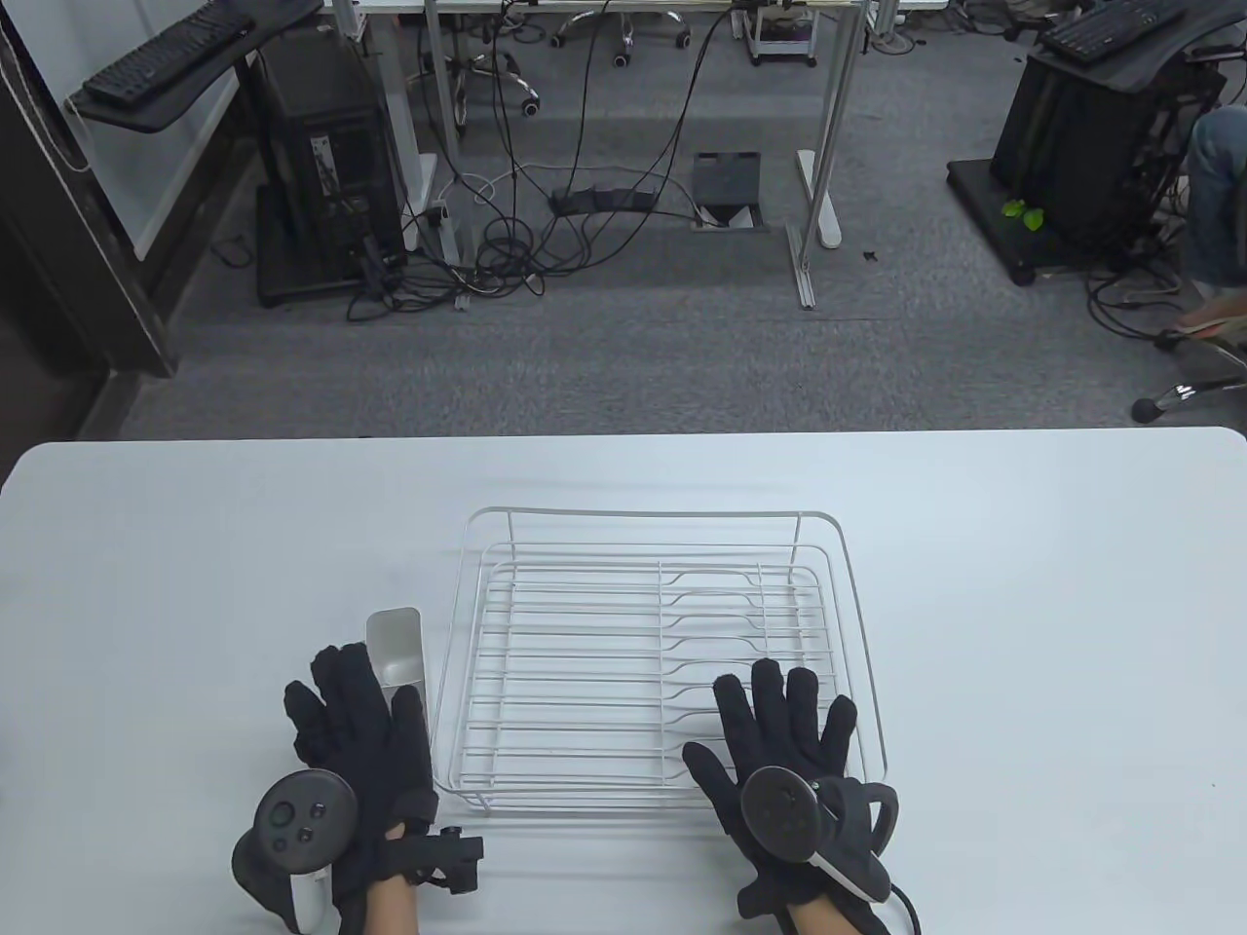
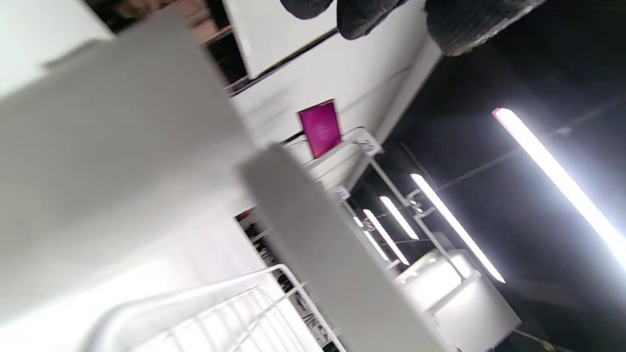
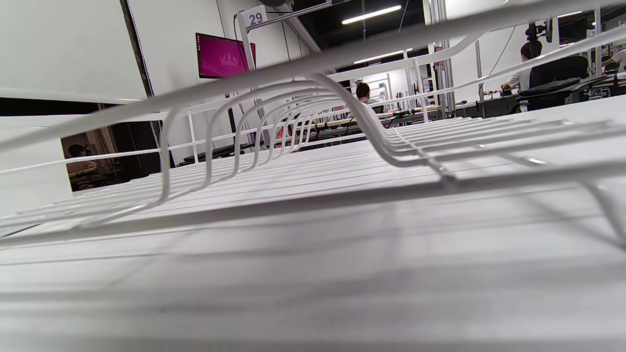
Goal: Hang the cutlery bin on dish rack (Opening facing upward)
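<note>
The white wire dish rack (image 1: 645,510) stands in the middle of the table. A pale grey cutlery bin (image 1: 395,638) is just outside the rack's left side, its far end showing beyond my fingers. My left hand (image 1: 362,723) grips the bin, fingers on its left and thumb on its right by the rack's rim. In the left wrist view the bin (image 2: 122,171) fills the frame, blurred, with the fingertips (image 2: 362,17) above and the rack's rim (image 2: 220,293) below. My right hand (image 1: 779,730) lies flat with fingers spread on the rack's front right corner. The right wrist view looks along the rack's wires (image 3: 342,98).
The white table (image 1: 1052,623) extends to both sides of the rack. Beyond its far edge are grey carpet, desk legs, cables and computer towers. A person's leg shows at the far right.
</note>
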### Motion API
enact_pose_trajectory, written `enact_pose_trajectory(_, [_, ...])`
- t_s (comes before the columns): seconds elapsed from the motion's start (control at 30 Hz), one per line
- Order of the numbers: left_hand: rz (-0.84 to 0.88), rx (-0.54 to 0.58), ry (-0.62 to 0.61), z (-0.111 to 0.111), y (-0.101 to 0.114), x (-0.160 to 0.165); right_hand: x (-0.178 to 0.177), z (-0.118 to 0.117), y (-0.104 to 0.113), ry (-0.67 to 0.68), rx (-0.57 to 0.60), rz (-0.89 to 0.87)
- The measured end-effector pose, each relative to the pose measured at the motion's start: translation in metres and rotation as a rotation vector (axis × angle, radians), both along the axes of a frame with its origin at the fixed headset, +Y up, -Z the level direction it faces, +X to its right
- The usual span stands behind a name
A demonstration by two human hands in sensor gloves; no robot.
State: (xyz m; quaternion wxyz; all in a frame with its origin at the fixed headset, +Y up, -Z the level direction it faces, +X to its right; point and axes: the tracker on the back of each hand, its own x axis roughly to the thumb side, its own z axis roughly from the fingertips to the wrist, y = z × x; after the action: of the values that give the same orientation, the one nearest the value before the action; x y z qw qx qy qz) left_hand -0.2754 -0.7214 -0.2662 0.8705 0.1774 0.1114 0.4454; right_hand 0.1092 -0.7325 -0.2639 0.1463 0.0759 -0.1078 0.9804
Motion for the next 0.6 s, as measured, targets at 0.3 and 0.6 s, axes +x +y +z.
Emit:
enact_pose_trajectory(0.3, [0.255, -0.114, -0.018, -0.010, -0.031, -0.013, 0.000, 0.000, 0.000, 0.000, 0.000, 0.001])
enact_pose_trajectory(0.6, [0.281, -0.153, 0.001, -0.015, -0.042, -0.013, 0.000, 0.000, 0.000, -0.001, 0.000, 0.001])
